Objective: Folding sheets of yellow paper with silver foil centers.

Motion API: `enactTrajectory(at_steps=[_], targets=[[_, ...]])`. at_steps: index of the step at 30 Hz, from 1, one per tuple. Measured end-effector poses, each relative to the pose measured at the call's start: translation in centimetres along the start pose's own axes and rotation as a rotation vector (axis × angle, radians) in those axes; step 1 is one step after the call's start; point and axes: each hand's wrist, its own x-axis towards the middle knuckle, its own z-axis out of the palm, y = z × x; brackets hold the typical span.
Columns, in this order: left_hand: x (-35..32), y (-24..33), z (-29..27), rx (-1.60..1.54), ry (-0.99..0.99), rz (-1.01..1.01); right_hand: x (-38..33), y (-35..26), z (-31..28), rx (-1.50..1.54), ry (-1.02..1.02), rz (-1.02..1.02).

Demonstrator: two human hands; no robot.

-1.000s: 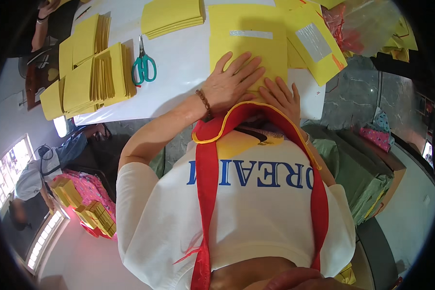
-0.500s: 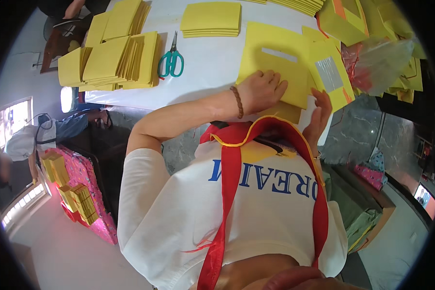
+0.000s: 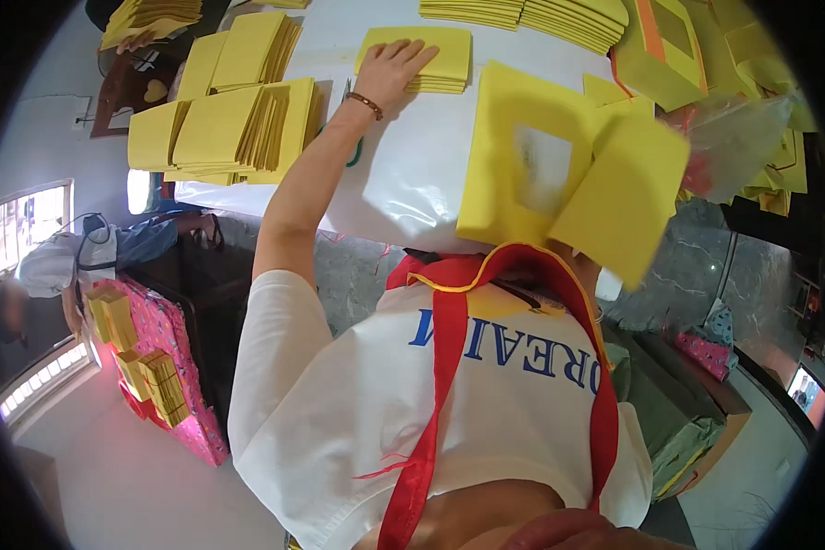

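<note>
Since half a second ago the left hand (image 3: pixel 396 69) has left the yellow windowed envelope (image 3: pixel 532 165) and stretched across the white counter (image 3: pixel 403 183) to the small stack of yellow envelopes (image 3: pixel 445 57) near the far edge, where it now lies palm down, fingers (image 3: pixel 417 57) spread and flat on the top sheet, not yet pinching anything. That envelope, with its pale rectangular window, sits lifted and tilted at the near edge of the counter, blurred with motion, a second yellow flap (image 3: pixel 628 197) overlapping its right side. The right hand is hidden behind these sheets, so I cannot tell how its fingers stand. Green-handled scissors (image 3: pixel 356 151) lie almost wholly covered by the left forearm. Larger fanned piles of yellow envelopes (image 3: pixel 238 124) rest to the left and more stacks (image 3: pixel 541 14) along the far edge. By my judgement the step in hand is fetching a fresh piece from the small stack; the next move calls for curling the fingertips to peel off a single sheet without dragging the rest.
</note>
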Motion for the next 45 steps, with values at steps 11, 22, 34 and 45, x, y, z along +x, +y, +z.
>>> enactTrajectory(at_steps=[11, 22, 34, 45], targets=[[-0.3, -0.2, 0.7, -0.015, -0.199, -0.066, 0.6, -1.7, -0.2, -0.97, -0.112, -0.486], [-0.5, 0.7, 1.7, -0.057, -0.488, -0.142, 3.1, -4.5, -0.3, -1.011, -0.271, -0.522], [2.6, -0.9, -1.0, -0.207, -0.524, -0.143, 3.3, -6.9, 2.0, -1.058, -0.115, -0.532], [5.2, 17.9, -8.1, -0.438, -0.363, 0.438, 6.9, -1.8, -4.3, -0.972, 0.255, -0.407]])
